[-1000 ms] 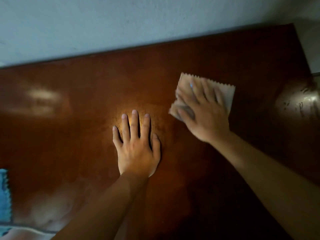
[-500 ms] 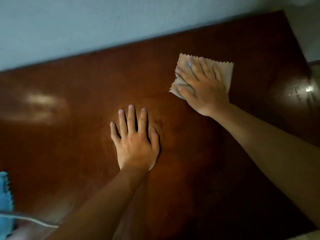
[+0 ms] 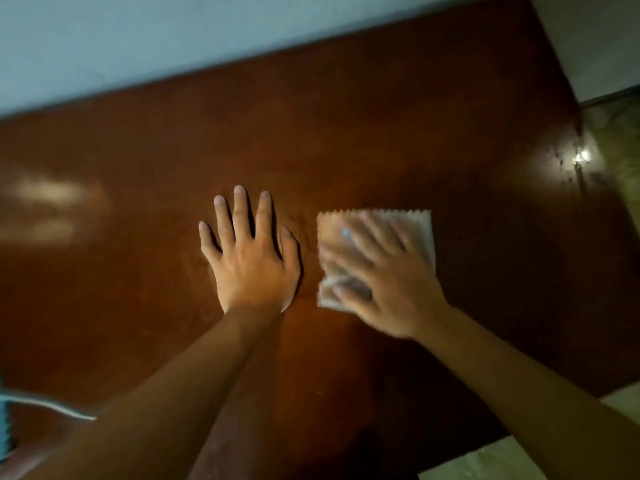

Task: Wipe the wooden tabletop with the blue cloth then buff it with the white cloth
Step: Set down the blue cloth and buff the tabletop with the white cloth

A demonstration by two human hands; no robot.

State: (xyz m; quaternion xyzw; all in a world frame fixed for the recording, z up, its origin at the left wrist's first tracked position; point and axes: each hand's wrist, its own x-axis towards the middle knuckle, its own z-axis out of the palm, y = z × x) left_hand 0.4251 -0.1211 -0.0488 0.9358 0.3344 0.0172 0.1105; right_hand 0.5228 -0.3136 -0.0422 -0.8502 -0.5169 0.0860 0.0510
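The right hand (image 3: 388, 282) is pressing flat on the white cloth (image 3: 415, 226), its fingers spread and straight over it, though blurred. The wooden desk (image 3: 346, 133) is carrying everything, running back to a pale wall (image 3: 173, 39). The left hand (image 3: 251, 258) is lying palm-down on the bare wood just beside the cloth, all 5 digits apart. The blue cloth (image 3: 4, 427) is showing only as a sliver at the left edge.
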